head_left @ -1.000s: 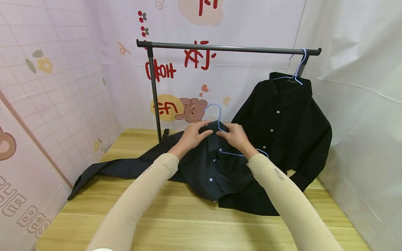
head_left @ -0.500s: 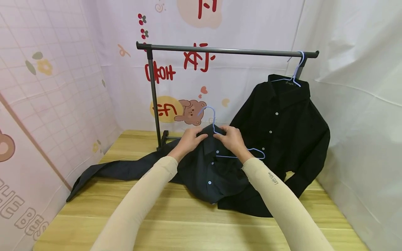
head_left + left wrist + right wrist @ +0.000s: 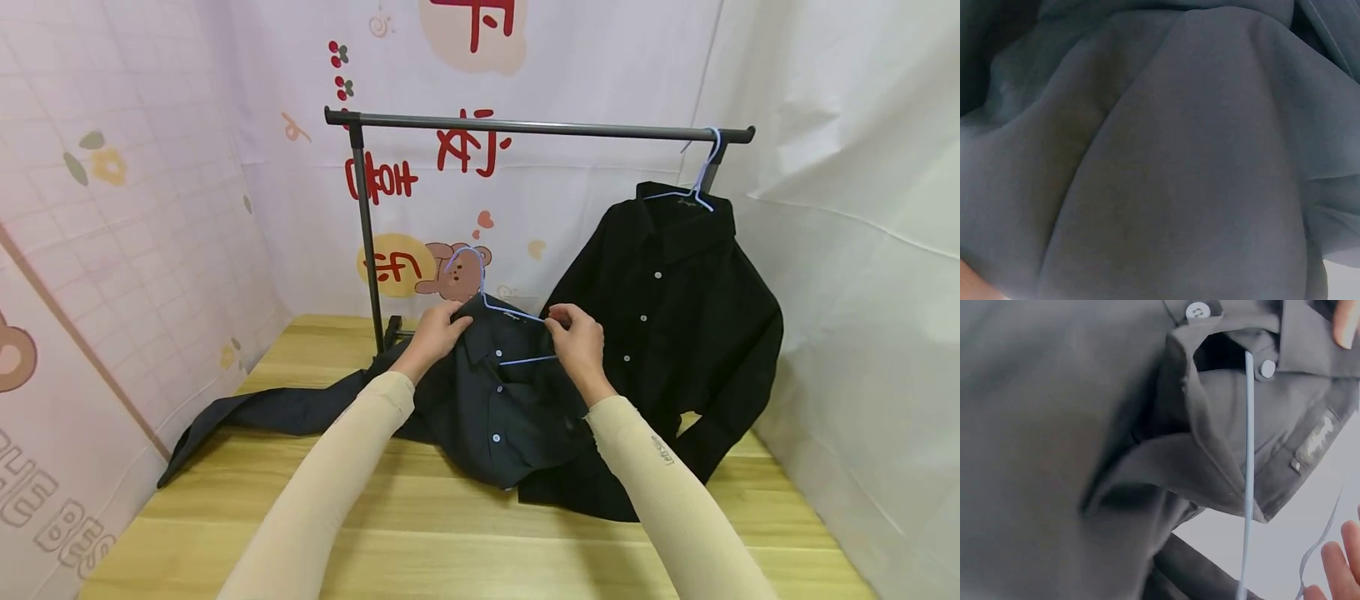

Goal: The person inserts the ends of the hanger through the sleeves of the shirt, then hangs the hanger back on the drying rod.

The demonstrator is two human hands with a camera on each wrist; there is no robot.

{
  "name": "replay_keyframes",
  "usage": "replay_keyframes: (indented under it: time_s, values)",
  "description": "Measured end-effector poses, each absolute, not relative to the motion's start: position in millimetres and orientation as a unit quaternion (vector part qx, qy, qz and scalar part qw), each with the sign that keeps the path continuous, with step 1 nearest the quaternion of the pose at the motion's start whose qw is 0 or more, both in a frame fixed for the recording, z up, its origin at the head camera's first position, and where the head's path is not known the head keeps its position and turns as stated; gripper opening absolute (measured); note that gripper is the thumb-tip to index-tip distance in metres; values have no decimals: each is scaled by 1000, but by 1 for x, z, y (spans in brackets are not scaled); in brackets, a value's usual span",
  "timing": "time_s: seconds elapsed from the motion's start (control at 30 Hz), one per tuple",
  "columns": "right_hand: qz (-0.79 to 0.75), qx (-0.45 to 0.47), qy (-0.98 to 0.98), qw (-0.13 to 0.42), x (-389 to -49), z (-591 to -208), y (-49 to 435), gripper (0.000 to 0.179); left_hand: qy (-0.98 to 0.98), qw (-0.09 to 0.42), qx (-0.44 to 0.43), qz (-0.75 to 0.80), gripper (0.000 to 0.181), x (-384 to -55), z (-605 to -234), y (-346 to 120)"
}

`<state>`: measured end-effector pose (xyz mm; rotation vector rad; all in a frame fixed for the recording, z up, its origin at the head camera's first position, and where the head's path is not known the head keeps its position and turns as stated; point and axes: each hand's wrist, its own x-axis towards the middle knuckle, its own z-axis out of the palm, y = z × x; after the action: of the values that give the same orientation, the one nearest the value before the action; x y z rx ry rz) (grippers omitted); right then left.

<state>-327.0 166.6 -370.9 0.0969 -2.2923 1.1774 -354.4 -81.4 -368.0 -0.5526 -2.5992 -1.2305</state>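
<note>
A dark navy button-up shirt (image 3: 468, 408) lies bunched on the table, its collar raised towards the rack. My left hand (image 3: 435, 337) pinches the left side of that collar between thumb and fingers. A light blue wire hanger (image 3: 517, 313) crosses the collar opening, its hook up and to the left. My right hand (image 3: 579, 343) grips the hanger's right shoulder. The hanger's lower bar (image 3: 1249, 444) runs into the neck opening in the right wrist view; the end inside the shirt is hidden. Dark cloth of the shirt (image 3: 1179, 156) fills most of the left wrist view.
A grey metal clothes rack (image 3: 525, 127) stands at the back of the wooden table (image 3: 420, 542). At its right end hangs a black shirt (image 3: 697, 292) on another blue hanger (image 3: 703, 179), close beside my right hand. One navy sleeve (image 3: 285, 410) stretches out left.
My right hand has shifted right from the collar to the hanger's shoulder. The hook has moved left, and the collar opening is wider. My left hand keeps its hold and moved slightly left.
</note>
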Motion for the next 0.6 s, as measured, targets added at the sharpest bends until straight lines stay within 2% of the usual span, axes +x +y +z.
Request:
replay_keyframes:
  time_s: [0.17, 0.27, 0.6]
  values:
    - [484, -16, -814, 320, -316, -387, 168, 19, -875, 85, -155, -451, 42, -357, -371, -89]
    - [486, -51, -812, 320, -309, -399, 163, 19, -867, 82, -145, -469, 39, -357, -371, -92]
    - [440, -86, -872, 194, -300, -427, 147, 33, -869, 95, -148, -462, 27, -354, -368, -94]
